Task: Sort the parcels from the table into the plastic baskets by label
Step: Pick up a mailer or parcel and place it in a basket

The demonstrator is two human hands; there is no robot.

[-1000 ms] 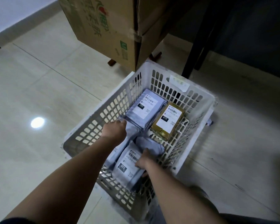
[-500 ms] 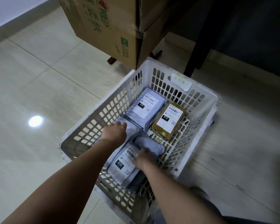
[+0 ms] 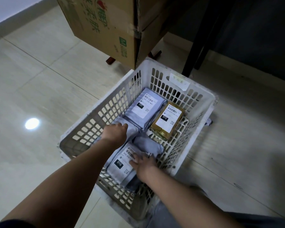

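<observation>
1. Head view, white slotted plastic basket (image 3: 202, 112) on pale floor tiles (image 3: 39, 79). Its near corner is cut off behind the forearms. A paper tag (image 3: 179, 81) on the far wall carries writing too faint to read.
2. Left hand (image 3: 116, 133), reaching into the basket, fingers curled down onto a crumpled grey plastic mailer bag (image 3: 133, 130). The fingertips are hidden behind the knuckles, so whether they pinch it I cannot tell. That bag's label is out of sight.
3. Right hand (image 3: 143, 162), fingers spread flat and relaxed, pressing on a grey plastic mailer parcel with a white label marked 010 (image 3: 120, 163). Part of the label's print lies hidden under the fingers. The parcel's near end is covered by the wrist.
4. Just beyond the left fingers: a grey plastic mailer parcel labelled 231 (image 3: 145, 106), flat on the basket floor.
5. Beyond the right fingers, beside item 4: a brown taped cardboard parcel labelled 010 (image 3: 167, 120).
6. Past the basket: a large brown cardboard carton with green print (image 3: 105, 27), its top cut off by the frame edge, and a dark furniture leg (image 3: 197, 46) in deep shadow.
</observation>
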